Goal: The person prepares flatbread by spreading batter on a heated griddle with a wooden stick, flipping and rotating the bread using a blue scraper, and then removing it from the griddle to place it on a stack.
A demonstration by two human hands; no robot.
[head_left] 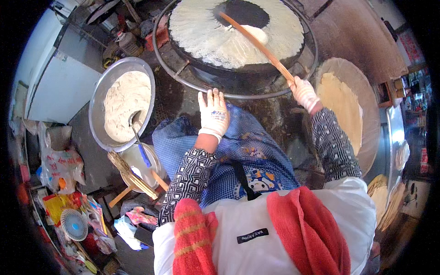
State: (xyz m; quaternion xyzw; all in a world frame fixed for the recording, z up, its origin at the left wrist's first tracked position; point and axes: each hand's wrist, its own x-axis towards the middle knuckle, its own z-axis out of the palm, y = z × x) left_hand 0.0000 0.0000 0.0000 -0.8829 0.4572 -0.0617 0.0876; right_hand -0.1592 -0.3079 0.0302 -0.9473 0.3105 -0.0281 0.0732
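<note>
Plastic, thin and crumpled, formed a bag (62,167) on the left, with red characters printed across it. Farther in, a metal bowl (95,107) held a thick pale paste (121,103); bowl and load together looked heavy, best lifted by opposite sides of the rim. A ladle (145,155) leaned in the paste, its blue handle offering the cleaner place to take hold.

Next came the left hand (214,117), gloved in white, fingers outstretched at the metal ring (256,96) and grasping nothing; whether it pressed on the ring, I could not tell. Small blue printing crossed the back of that glove. Below, the blue checked apron (197,142) bore a cartoon figure, and a small dark label (252,235) with pale lettering sat on the white garment.

Inside the ring lay the round griddle (245,13), its dark middle bare and a thin pale layer (197,34) spread around it. That layer seemed soft and easily torn. A wooden stick (268,54) slanted over the griddle, crossing a pale lump (255,35) that looked soft and sticky. The stick appeared light and stiff, suited to a hold at its near end, where the right hand (305,94), also gloved, had its fingers wrapped around it.

Farther right, a round tray (337,65) carried tan flatbread (340,110), probably fragile and better supported from beneath.
</note>
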